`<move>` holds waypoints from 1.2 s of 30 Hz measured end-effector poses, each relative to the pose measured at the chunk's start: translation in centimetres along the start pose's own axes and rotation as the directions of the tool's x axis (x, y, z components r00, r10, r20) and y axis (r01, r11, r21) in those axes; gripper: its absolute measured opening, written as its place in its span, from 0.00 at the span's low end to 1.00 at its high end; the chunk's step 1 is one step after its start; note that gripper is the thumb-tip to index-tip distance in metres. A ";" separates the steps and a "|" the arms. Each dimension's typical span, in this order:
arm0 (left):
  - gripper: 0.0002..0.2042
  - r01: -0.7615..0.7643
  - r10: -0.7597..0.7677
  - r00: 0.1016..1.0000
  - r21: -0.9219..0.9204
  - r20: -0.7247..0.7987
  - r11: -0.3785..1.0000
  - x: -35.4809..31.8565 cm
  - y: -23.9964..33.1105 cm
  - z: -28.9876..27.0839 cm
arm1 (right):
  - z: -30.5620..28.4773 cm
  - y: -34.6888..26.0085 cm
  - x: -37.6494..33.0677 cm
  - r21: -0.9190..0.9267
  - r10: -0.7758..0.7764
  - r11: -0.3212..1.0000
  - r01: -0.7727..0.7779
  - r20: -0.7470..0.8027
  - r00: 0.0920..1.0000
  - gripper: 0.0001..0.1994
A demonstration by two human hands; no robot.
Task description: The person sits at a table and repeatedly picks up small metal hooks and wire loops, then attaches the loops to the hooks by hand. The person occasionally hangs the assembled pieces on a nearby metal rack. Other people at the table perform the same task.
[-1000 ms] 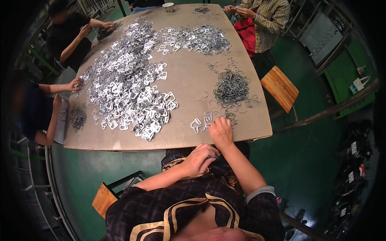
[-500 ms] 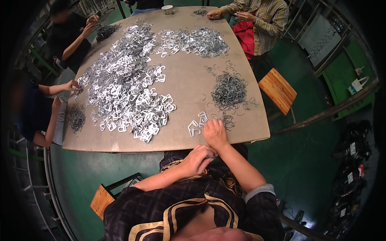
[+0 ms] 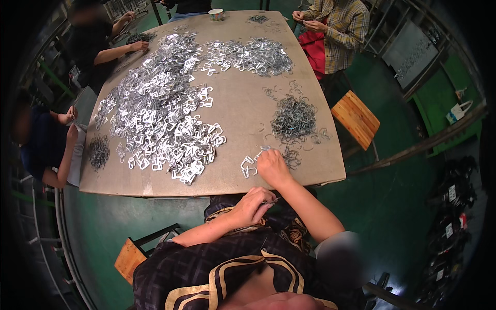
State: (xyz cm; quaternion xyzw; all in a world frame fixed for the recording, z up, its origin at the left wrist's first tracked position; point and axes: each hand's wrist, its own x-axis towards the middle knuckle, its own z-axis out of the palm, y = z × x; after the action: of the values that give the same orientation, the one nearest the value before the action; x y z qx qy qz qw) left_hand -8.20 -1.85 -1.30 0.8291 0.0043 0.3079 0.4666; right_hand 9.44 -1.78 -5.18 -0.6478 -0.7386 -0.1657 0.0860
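Note:
My left hand (image 3: 253,205) is closed in a pinch just off the table's near edge, above my lap. A small, thin metal piece (image 3: 272,201) pokes out from its fingertips. Over the near right of the table, my right hand (image 3: 273,167) reaches down with curled fingers among a few loose silver metal hooks (image 3: 248,166). Its fingertips are mostly hidden, so what they grip cannot be made out. Close to its right side lie scattered thin wire clips (image 3: 292,159), with a dense heap of wire clips (image 3: 293,118) farther off.
A large heap of silver hooks (image 3: 160,111) covers the left half of the brown table (image 3: 243,113), with a smaller hook heap (image 3: 253,54) behind. Co-workers sit along the left and far sides. A paper cup (image 3: 216,15) stands at the back. Wooden stools (image 3: 355,118) flank the table.
My right hand has shifted slightly left and away from me. My left hand stays nearly still. The plaid-sleeved co-worker's hand has left the table; another co-worker's hand has dropped toward a dark clip pile.

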 end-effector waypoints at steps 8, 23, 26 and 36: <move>0.09 0.023 -0.023 1.000 0.000 -0.005 1.000 -0.2 0.1 0.0 | -0.3 -0.3 1.1 0.205 0.207 0.953 -0.223 0.097 0.974 0.04; 0.09 0.030 -0.031 0.999 -0.023 -0.042 0.999 -0.4 -0.1 0.3 | -2.0 0.9 1.0 0.226 0.199 0.952 -0.207 0.059 0.978 0.03; 0.09 0.054 -0.055 0.997 -0.020 -0.060 0.998 -0.3 -0.1 0.3 | -2.7 1.8 0.0 0.420 0.377 0.848 -0.323 -0.051 0.925 0.05; 0.08 0.163 -0.165 0.965 -0.029 -0.201 0.986 0.3 -0.3 1.6 | -7.7 0.1 -5.5 0.924 0.615 -0.218 -0.313 0.379 0.691 0.09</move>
State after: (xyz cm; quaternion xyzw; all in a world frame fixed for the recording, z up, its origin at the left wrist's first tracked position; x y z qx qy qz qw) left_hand -7.10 -2.81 -1.97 0.7874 0.1187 0.3512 0.4925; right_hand 9.65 -9.67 0.14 -0.6003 -0.3140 0.3635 0.6395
